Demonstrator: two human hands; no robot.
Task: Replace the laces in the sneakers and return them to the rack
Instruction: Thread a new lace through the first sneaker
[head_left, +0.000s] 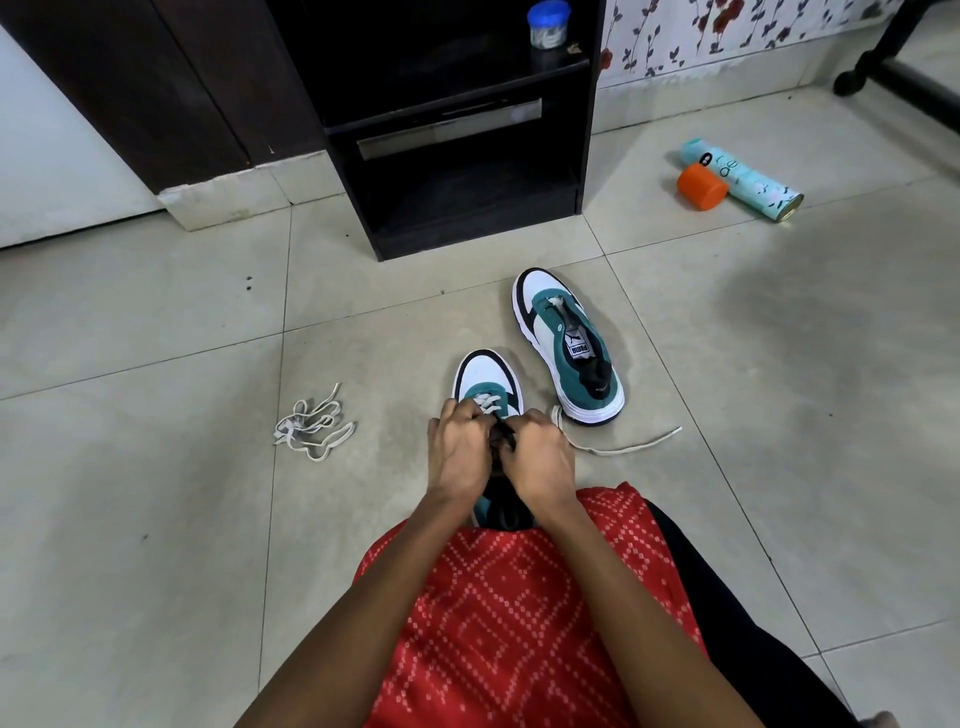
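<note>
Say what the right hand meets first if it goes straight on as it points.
Probably the laced front of the near sneaker, just ahead of the right hand; the left hand sits close beside that line.

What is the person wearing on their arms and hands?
Nothing: the left hand and right hand are bare, with no gloves, rings or watch showing, and no sleeves reach the forearms. The red garment under them has white dotted diamonds.

Soft even daylight, wide-angle edge distortion.
</note>
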